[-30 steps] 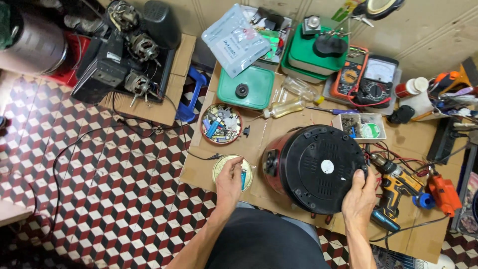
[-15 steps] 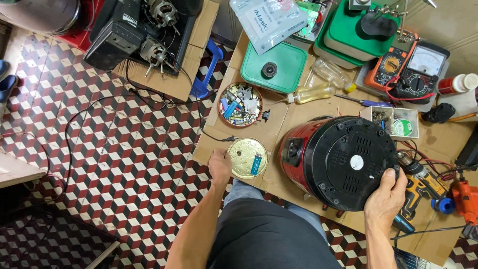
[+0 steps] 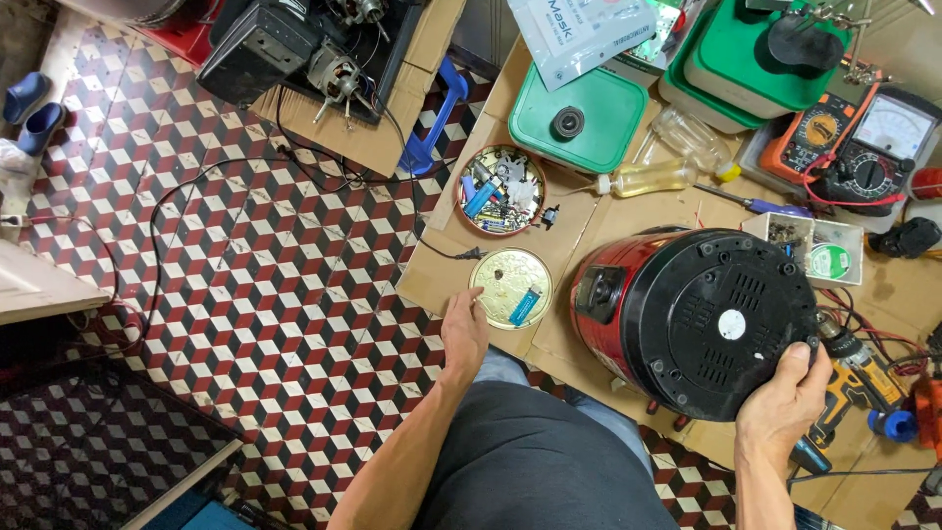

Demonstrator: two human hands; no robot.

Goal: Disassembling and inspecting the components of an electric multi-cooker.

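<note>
A red round cooker (image 3: 601, 294) lies upturned on the cardboard sheet (image 3: 432, 275), its black base (image 3: 716, 314) facing up. My right hand (image 3: 785, 407) grips the lower right rim of that base. My left hand (image 3: 464, 332) rests on the cardboard, with its fingertips at the lower left edge of a shallow round gold tin lid (image 3: 505, 280). A blue lighter (image 3: 524, 306) lies in the lid. A black plug (image 3: 471, 254) lies just left of the lid.
A round tin of small parts (image 3: 503, 191), a green box (image 3: 569, 118), a clear bottle (image 3: 657, 179), two multimeters (image 3: 863, 147) and a parts box (image 3: 814, 245) lie behind. A yellow drill (image 3: 849, 383) sits by my right hand. A black cable (image 3: 196, 186) loops over the tiled floor.
My left hand has slid off the gold lid, back to its lower left edge. My right hand has stayed on the cooker's rim. The view has moved in closer.
</note>
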